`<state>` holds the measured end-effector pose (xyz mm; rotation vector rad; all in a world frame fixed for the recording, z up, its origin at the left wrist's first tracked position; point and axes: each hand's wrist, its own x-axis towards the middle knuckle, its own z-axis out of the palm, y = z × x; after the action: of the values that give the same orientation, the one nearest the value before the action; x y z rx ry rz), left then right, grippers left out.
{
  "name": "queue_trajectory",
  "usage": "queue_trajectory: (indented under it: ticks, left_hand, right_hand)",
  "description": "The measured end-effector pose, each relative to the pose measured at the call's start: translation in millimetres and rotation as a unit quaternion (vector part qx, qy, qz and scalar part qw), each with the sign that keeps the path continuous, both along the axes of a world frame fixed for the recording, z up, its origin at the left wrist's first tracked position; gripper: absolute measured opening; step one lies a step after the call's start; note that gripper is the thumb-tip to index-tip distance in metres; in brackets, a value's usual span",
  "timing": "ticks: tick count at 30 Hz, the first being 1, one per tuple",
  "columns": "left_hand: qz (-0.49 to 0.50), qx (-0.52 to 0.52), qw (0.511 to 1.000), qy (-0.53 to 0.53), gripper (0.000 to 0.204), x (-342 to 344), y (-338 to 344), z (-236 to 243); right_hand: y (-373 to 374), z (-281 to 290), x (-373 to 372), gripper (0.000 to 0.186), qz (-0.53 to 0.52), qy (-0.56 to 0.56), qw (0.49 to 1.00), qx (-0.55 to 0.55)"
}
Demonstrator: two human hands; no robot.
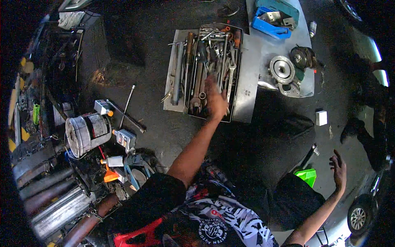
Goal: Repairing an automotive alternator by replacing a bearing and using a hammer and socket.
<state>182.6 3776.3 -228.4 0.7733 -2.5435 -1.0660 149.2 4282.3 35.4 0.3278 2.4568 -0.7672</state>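
My left hand [216, 101] reaches over the near part of a long metal toolbox [227, 116] filled with wrenches and other hand tools. Its fingers are blurred among the tools, and I cannot tell whether they grip anything. A combination wrench [231, 78] lies along the box's right side, close to that hand. Toward the far end lies a screwdriver with an orange handle [237, 38]. Off to the right, my right hand [339, 169] is in the air with its fingers apart and nothing in it. The nearest thing to it is a bright green plastic object [306, 177].
Left of me lie a white bucket [88, 133] on its side, a cross-shaped lug wrench [128, 109], several bottles and an orange funnel [110, 174]. A metal sheet [247, 96] lies under the toolbox. Beyond are a round metal part [282, 69] and a blue case [269, 26].
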Motion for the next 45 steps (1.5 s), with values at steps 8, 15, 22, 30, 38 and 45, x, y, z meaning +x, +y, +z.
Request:
queue_trajectory:
  ticks: [8, 15, 22, 30, 38, 45]
  left_hand:
    - [-0.119, -0.121, 0.985, -0.008, 0.051, -37, 14, 12]
    - [-0.17, -0.015, 0.985, 0.008, 0.032, 58, 11, 40]
    - [0.018, -0.094, 0.99, -0.101, 0.027, 97, -68, 31]
    - [-0.023, -0.059, 0.976, -0.211, 0.032, 79, -76, 46]
    - [-0.044, -0.031, 0.952, -0.301, 0.073, 55, -65, 50]
    - [-0.036, -0.083, 0.945, -0.314, 0.08, 58, -61, 40]
  right_hand:
    - [7, -4, 0, 0.044, 0.0, -0.003, 1.0, 0.01]
    - [12, -3, 8, 0.045, -0.024, -0.011, 1.0, 0.013]
    - [-1, 0, 0, 0.041, -0.022, -0.017, 1.0, 0.007]
    - [0, -1, -5, 0.04, -0.013, -0.014, 1.0, 0.003]
    - [5, -4, 1, 0.044, -0.024, -0.009, 1.0, 0.004]
    - [4, -5, -2, 0.045, -0.018, -0.021, 0.999, -0.024]
